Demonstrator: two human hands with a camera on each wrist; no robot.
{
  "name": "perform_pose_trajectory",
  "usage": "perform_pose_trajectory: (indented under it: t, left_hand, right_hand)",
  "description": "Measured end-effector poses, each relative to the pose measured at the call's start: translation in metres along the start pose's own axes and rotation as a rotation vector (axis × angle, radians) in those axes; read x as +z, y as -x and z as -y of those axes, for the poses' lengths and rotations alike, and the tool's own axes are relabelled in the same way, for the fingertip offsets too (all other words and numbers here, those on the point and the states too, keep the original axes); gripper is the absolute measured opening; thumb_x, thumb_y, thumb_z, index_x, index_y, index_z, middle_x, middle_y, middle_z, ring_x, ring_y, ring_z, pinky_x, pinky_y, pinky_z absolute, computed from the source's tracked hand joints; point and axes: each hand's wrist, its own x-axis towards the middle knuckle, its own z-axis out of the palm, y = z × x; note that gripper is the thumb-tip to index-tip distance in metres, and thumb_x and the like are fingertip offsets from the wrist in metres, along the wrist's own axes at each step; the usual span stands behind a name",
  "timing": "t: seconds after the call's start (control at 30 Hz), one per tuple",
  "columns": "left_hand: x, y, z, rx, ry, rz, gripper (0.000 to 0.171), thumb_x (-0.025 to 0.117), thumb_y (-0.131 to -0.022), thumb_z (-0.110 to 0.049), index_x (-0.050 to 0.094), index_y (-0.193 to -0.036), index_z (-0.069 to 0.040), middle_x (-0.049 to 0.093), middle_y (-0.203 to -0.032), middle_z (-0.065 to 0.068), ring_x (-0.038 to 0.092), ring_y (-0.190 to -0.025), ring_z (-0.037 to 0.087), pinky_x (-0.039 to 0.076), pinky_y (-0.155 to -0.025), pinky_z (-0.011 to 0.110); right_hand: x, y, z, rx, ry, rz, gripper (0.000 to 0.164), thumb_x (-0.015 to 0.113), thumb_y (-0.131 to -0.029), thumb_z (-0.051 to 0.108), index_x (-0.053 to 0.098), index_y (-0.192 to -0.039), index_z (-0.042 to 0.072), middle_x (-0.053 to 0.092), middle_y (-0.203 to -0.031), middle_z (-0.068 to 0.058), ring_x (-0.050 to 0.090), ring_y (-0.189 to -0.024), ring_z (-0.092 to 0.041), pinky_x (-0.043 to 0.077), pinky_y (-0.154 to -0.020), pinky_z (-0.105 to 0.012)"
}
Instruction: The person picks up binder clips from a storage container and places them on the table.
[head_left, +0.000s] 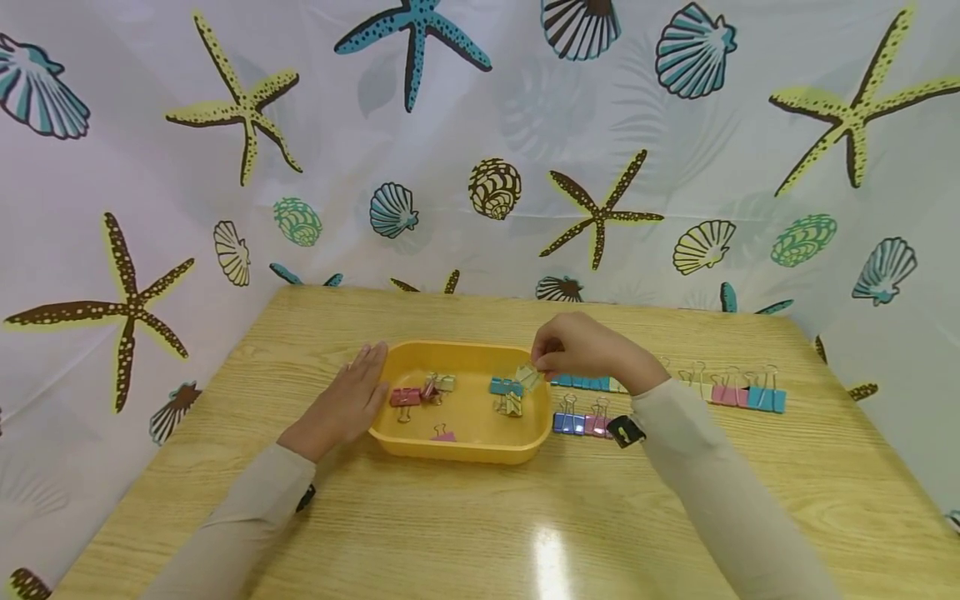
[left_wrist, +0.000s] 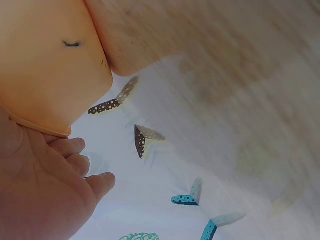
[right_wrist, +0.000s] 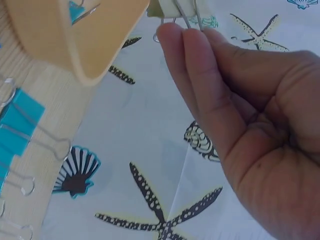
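A yellow plastic tray (head_left: 465, 451) stands on the table with several binder clips in it: pink ones (head_left: 406, 397) at the left, a blue one (head_left: 504, 386) and yellow ones at the right. My left hand (head_left: 347, 404) rests along the tray's left rim, fingers straight; the left wrist view shows its fingers beside the tray wall (left_wrist: 55, 65). Over the tray's right end, my right hand (head_left: 581, 346) pinches a pale yellow binder clip (head_left: 529, 377) by its wire handles between thumb and fingers, as the right wrist view also shows.
Right of the tray, binder clips stand in two rows: a far row with blue (head_left: 766, 399) and pink (head_left: 729, 395) clips, partly hidden behind the right arm, and a near row with a dark blue (head_left: 568, 423) and a pink clip (head_left: 597, 426). A patterned curtain (head_left: 450, 150) hangs behind the table.
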Motion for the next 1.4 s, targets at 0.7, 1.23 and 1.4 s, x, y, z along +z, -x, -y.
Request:
perform_pose_trajectory:
  t: [0.7, 1.23, 1.4]
  left_hand:
    - [0.001, 0.0, 0.003, 0.012, 0.004, -0.01, 0.061, 0.03, -0.106, -0.028, 0.004, -0.153, 0.0, 0.008, -0.16, 0.017, 0.005, -0.147, 0.035, 0.012, -0.115, 0.058]
    - [-0.001, 0.002, 0.001, 0.017, 0.003, -0.004, 0.061, 0.031, -0.106, -0.028, 0.005, -0.153, 0.001, 0.008, -0.16, 0.017, 0.006, -0.147, 0.035, 0.013, -0.114, 0.058]
    - [-0.001, 0.002, 0.002, 0.01, 0.008, 0.001, 0.061, 0.03, -0.106, -0.028, 0.004, -0.153, 0.0, 0.007, -0.16, 0.015, 0.005, -0.147, 0.034, 0.012, -0.115, 0.058]
  right_hand:
    - [-0.007, 0.073, -0.083, 0.199, 0.019, -0.061, 0.01, 0.06, -0.092, 0.003, 0.068, -0.087, 0.002, 0.063, -0.076, -0.003, 0.052, -0.063, -0.014, 0.046, -0.058, -0.029]
    - [0.021, 0.075, -0.115, 0.151, -0.005, 0.054, 0.01, 0.062, -0.09, 0.0, 0.069, -0.083, 0.002, 0.06, -0.07, -0.001, 0.05, -0.061, -0.01, 0.046, -0.057, -0.026]
    - [0.028, 0.071, -0.119, 0.14, -0.008, 0.054, 0.011, 0.062, -0.09, 0.0, 0.069, -0.082, 0.003, 0.06, -0.069, 0.0, 0.049, -0.06, -0.009, 0.045, -0.057, -0.026]
